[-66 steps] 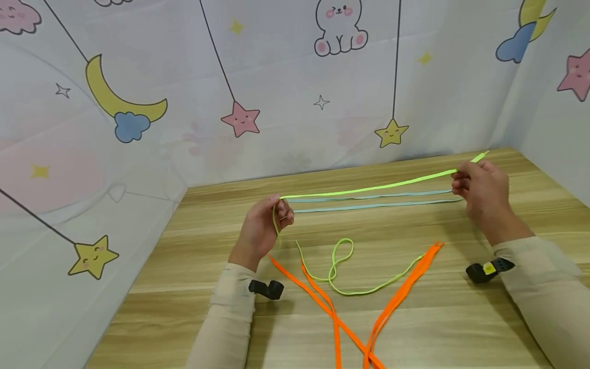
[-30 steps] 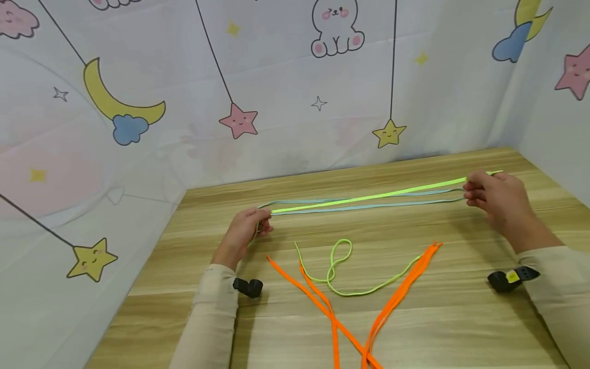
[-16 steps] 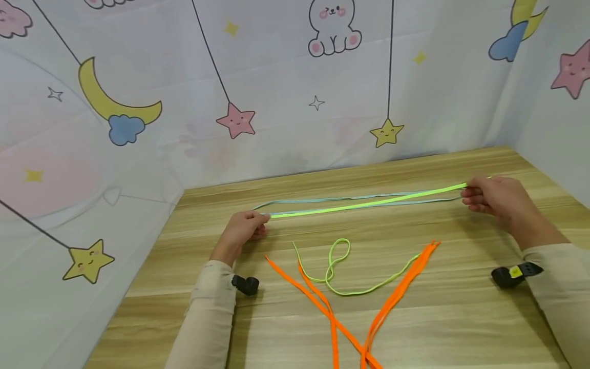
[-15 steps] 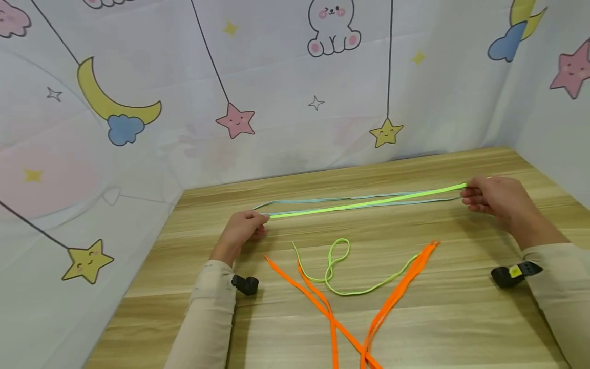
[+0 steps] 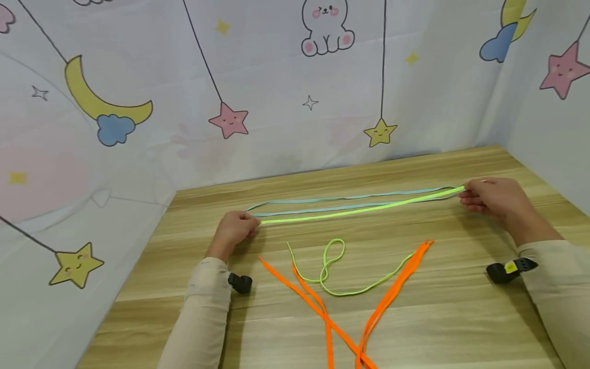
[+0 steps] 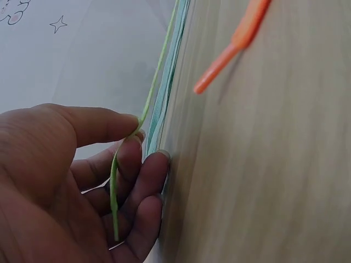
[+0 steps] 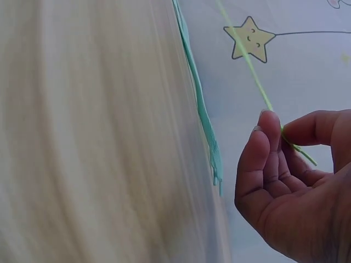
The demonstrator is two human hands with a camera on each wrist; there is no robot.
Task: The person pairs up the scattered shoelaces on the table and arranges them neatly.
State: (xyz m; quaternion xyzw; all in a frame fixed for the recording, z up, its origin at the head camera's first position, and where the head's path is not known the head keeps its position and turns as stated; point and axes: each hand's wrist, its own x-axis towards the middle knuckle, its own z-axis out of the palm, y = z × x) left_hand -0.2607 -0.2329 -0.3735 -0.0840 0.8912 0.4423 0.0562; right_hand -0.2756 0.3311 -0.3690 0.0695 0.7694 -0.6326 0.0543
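A neon yellow-green shoelace (image 5: 332, 215) is stretched between both hands, low over the table. My left hand (image 5: 233, 231) pinches it near one end between thumb and index finger; in the left wrist view its short tip (image 6: 115, 219) hangs across the curled fingers. My right hand (image 5: 495, 201) pinches the other end, and a short tip pokes out behind the thumb in the right wrist view. Two pale teal laces (image 5: 343, 198) lie lengthwise on the table just behind and under the stretched lace, their left ends hidden by the left hand.
Nearer the body, a second yellow-green lace (image 5: 352, 294) lies loosely looped on the wooden table (image 5: 152, 287). Several orange laces (image 5: 392, 292) cross toward the front edge. A printed cloth (image 5: 276, 66) hangs behind the table.
Both hands moved apart and the lace came down, from behind the teal laces to across and in front of them. The left hand went left and lower; the right lowered too.
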